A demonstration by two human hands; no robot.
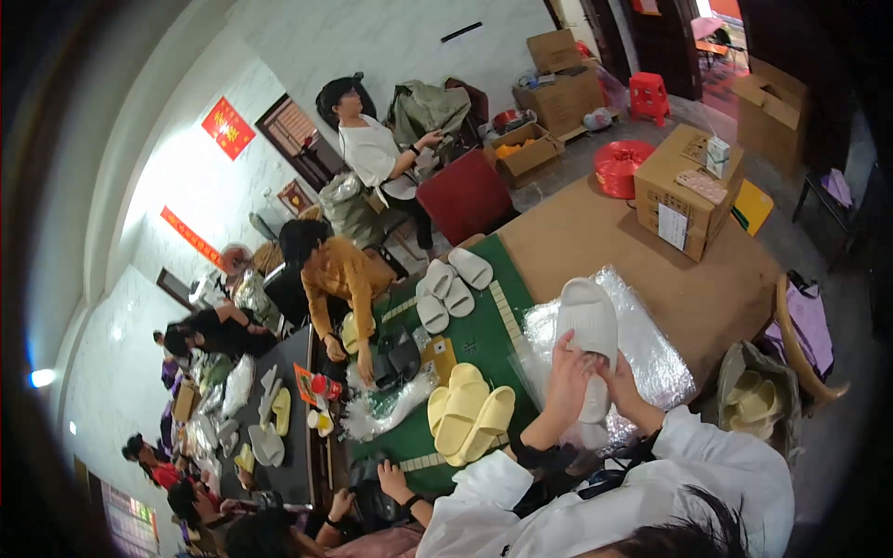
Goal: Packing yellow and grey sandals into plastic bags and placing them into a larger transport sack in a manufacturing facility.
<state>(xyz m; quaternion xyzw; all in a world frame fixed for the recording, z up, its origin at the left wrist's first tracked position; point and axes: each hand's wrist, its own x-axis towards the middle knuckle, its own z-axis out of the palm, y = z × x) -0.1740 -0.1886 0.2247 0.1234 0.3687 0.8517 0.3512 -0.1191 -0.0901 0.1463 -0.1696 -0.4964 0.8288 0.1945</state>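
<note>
I hold a pair of white slide slippers (589,312) up in front of me; one stands toe up and the other hangs below it. My left hand (564,368) grips them from the left side, fingers closed at the lower part of the upper slipper. My right hand (618,379) closes on them from the right. Where each finger lies between the slippers is partly hidden. Behind and beneath my hands, a stack of clear plastic bags (651,358) lies on the table. Yellow slippers (470,414) lie in a pile to my left.
White slippers (450,296) lie farther off on the green table mat (493,256). A cardboard box (688,191) and a red tape roll (621,169) stand on the brown tabletop (558,223). A bag of yellow slippers (755,400) is at right. Co-workers sit at left; one handles black slippers (400,358).
</note>
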